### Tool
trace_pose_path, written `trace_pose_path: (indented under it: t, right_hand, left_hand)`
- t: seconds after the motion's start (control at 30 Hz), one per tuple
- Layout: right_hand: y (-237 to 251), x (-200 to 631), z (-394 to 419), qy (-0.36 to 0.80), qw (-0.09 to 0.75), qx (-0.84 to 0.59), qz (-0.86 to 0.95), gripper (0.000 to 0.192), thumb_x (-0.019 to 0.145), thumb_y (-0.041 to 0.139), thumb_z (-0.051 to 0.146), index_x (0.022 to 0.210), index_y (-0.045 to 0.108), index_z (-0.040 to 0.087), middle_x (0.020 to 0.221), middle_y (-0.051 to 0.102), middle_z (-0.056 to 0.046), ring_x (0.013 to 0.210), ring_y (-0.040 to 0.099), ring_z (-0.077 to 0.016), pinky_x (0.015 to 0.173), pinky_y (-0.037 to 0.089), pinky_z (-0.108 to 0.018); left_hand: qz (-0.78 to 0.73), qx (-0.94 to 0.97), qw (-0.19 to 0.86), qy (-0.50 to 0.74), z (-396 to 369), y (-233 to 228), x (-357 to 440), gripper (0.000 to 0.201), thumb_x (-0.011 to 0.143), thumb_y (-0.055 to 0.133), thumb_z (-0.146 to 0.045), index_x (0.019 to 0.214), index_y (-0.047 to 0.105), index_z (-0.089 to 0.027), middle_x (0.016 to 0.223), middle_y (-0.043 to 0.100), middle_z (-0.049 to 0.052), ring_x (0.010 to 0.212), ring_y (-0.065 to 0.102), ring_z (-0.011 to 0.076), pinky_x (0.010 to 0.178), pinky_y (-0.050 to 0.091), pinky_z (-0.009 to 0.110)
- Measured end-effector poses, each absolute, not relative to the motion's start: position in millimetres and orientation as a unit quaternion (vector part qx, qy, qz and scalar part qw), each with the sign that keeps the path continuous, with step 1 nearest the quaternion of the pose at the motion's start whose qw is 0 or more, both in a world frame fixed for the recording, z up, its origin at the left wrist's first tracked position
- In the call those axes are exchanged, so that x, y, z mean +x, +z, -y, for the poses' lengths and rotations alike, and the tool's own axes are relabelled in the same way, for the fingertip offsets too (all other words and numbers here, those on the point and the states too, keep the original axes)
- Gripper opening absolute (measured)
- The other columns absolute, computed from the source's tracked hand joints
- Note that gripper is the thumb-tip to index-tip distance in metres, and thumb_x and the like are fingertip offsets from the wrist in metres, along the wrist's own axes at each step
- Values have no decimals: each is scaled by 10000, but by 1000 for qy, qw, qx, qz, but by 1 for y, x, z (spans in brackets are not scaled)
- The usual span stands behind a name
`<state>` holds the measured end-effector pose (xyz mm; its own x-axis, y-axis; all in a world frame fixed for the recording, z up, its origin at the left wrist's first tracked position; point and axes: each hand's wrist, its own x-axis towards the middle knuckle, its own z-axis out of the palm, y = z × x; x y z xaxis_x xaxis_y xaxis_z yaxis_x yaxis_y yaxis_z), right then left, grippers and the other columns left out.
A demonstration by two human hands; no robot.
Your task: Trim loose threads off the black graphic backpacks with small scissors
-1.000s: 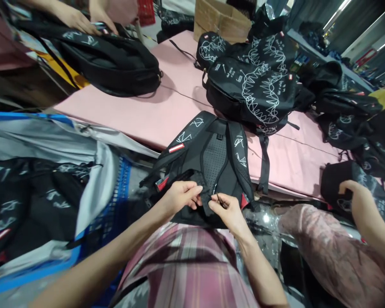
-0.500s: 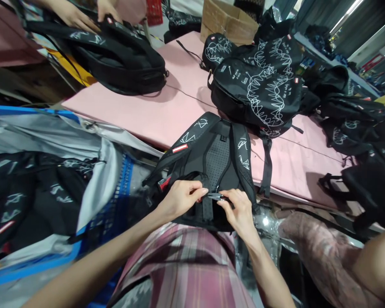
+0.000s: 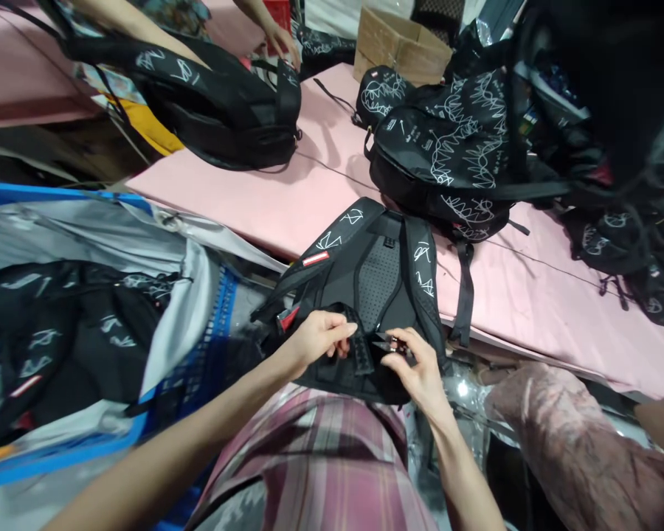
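A black backpack (image 3: 379,284) leans against the pink table edge in front of me, its padded back and white-scribbled shoulder straps facing up. My left hand (image 3: 326,338) is closed on a black webbing strap (image 3: 361,350) near the pack's lower middle; the strap's end hangs below the fingers. In my right hand (image 3: 417,361) are small thread snips (image 3: 386,342), their blades apart and pointing left. The snips' tips are a short way right of the strap, not touching it as far as I can see.
Another backpack (image 3: 226,110) lies at the far left under a co-worker's hands. Several scribbled backpacks (image 3: 437,140) are piled on the pink table (image 3: 332,188). A blue crate (image 3: 88,457) with backpacks stands at my left, a cardboard box (image 3: 401,48) behind. A person's sleeve (image 3: 564,428) is at right.
The snips have moved slightly away from the left hand, and their blades have spread. The strap end now hangs tilted. A dark bag has come up at the upper right; the co-worker's hands have moved apart.
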<state>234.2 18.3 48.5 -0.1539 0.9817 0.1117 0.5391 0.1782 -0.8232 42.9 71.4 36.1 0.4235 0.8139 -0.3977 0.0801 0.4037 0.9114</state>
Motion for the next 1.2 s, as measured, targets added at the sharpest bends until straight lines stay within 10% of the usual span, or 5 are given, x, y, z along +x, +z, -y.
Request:
trace_pose_path:
  t: [0.23, 0.43, 0.63, 0.8, 1.2]
  right_hand:
    - [42, 210, -32, 460, 479, -563, 492, 287, 778, 610, 341, 569, 496, 181, 519, 411, 51, 486, 364, -79, 489, 282, -218]
    - [43, 208, -48, 619, 490, -510, 341, 343, 695, 687, 409, 594, 458, 175, 479, 384, 76, 412, 269, -42, 410, 187, -195]
    - [41, 221, -30, 310, 439, -654, 533, 300, 779, 607, 290, 1065, 558, 212, 925, 623, -23, 833, 570, -148, 725, 422, -256]
    - [34, 218, -13, 142, 375, -632, 663, 162, 875, 496, 268, 952, 600, 171, 857, 646, -51, 778, 584, -165, 723, 433, -288]
    - [31, 216, -18, 142, 375, -577, 712, 160, 887, 492, 240, 900, 630, 160, 811, 658, -57, 744, 590, -161, 692, 446, -281]
  left_hand:
    - [-509, 511, 633, 280, -57, 37, 39, 361, 734, 544, -497, 685, 624, -148, 605, 616, 51, 539, 556, 148, 482, 378, 237]
    - [-468, 597, 559, 334, -53, 50, 46, 172, 717, 621, -329, 783, 703, -193, 826, 691, 48, 784, 594, 193, 747, 442, 290]
    - [-473, 414, 688, 363, -53, 48, 61, 245, 700, 624, -366, 683, 641, -122, 638, 620, 28, 527, 508, 109, 535, 390, 232]
    - [-476, 413, 687, 361, -54, 43, 62, 254, 703, 620, -363, 683, 659, -112, 636, 619, 28, 532, 511, 102, 532, 366, 221]
    - [-477, 419, 691, 346, -49, 35, 69, 241, 695, 603, -348, 650, 643, -115, 622, 603, 24, 551, 517, 113, 573, 417, 235]
